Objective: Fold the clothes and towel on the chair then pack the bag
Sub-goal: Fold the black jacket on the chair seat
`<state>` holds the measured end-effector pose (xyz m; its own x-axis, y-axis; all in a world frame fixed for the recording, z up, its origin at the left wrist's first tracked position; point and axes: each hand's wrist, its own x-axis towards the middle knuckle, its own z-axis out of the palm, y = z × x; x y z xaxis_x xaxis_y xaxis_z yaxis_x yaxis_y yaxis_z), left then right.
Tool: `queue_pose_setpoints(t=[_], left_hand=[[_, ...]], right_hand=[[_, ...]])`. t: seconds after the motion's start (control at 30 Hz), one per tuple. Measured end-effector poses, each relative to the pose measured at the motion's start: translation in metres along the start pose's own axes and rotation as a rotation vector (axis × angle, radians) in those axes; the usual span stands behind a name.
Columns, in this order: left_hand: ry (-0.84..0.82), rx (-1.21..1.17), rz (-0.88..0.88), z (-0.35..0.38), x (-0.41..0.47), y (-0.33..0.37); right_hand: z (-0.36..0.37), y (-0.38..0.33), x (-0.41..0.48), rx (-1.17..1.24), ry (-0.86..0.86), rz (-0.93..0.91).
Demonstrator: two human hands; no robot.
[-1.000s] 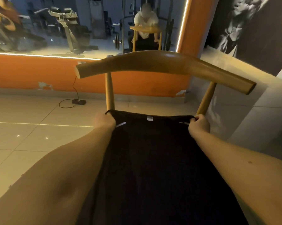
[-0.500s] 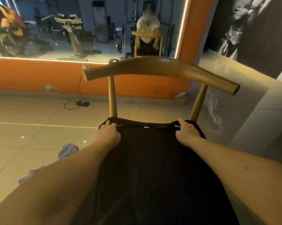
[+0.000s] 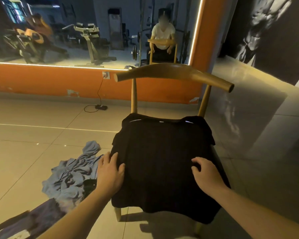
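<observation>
A black shirt (image 3: 162, 156) lies spread flat over the seat of a wooden chair (image 3: 173, 73), collar toward the backrest, its hem hanging over the front edge. My left hand (image 3: 110, 171) rests flat on the shirt's left edge with fingers straight. My right hand (image 3: 206, 173) rests on the shirt's right side, fingers slightly bent, holding nothing. A crumpled light blue towel (image 3: 73, 176) lies on the floor left of the chair. A dark bag (image 3: 29, 221) shows at the bottom left corner.
An orange wall with a large mirror (image 3: 93, 31) stands behind the chair; a power strip and cable (image 3: 100, 106) lie on the tiles near it. A glossy ledge (image 3: 248, 94) runs along the right. Tiled floor (image 3: 24, 131) spreads to the left.
Both hands let go of the shirt's collar corners near the backrest and slid back toward me over the fabric. The view pulled back, bringing the towel and bag into sight.
</observation>
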<state>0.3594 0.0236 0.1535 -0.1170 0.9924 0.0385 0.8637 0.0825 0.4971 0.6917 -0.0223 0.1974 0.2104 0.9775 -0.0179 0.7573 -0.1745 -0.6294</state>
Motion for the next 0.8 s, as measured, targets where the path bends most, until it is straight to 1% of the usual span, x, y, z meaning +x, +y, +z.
queue_pose_setpoints(t=[0.07,0.13,0.2,0.27,0.37,0.43,0.47,0.53,0.67,0.73,0.8], left_hand=[[0.033,-0.135,-0.121,0.002,-0.010,-0.011],[0.069,-0.344,-0.216,0.004,-0.019,-0.021],[0.018,-0.560,-0.252,0.006,-0.033,-0.029],[-0.038,-0.669,-0.256,0.008,-0.046,-0.034],[-0.037,-0.667,-0.293,0.007,-0.053,-0.031],[-0.008,-0.657,-0.330,0.006,-0.052,-0.029],[0.004,-0.666,-0.344,0.005,-0.052,-0.029],[0.009,-0.663,-0.342,0.002,-0.049,-0.034],[0.021,-0.553,-0.328,-0.003,-0.047,-0.043],[0.004,-0.513,-0.321,-0.008,-0.051,-0.042],[-0.011,-0.500,-0.321,-0.009,-0.052,-0.044]], right_hand=[[0.003,0.011,-0.025,0.049,0.064,0.011],[0.009,0.019,-0.044,0.056,0.206,0.041],[0.014,0.025,-0.059,0.069,0.317,0.103],[0.016,0.032,-0.068,0.134,0.376,0.244],[0.021,0.043,-0.073,0.280,0.465,0.515],[0.023,0.047,-0.076,0.365,0.487,0.630],[0.023,0.047,-0.078,0.429,0.483,0.659],[0.023,0.044,-0.081,0.555,0.472,0.678],[0.024,0.043,-0.079,0.647,0.490,0.703],[0.024,0.043,-0.082,0.681,0.440,0.700],[0.022,0.041,-0.087,0.665,0.372,0.663]])
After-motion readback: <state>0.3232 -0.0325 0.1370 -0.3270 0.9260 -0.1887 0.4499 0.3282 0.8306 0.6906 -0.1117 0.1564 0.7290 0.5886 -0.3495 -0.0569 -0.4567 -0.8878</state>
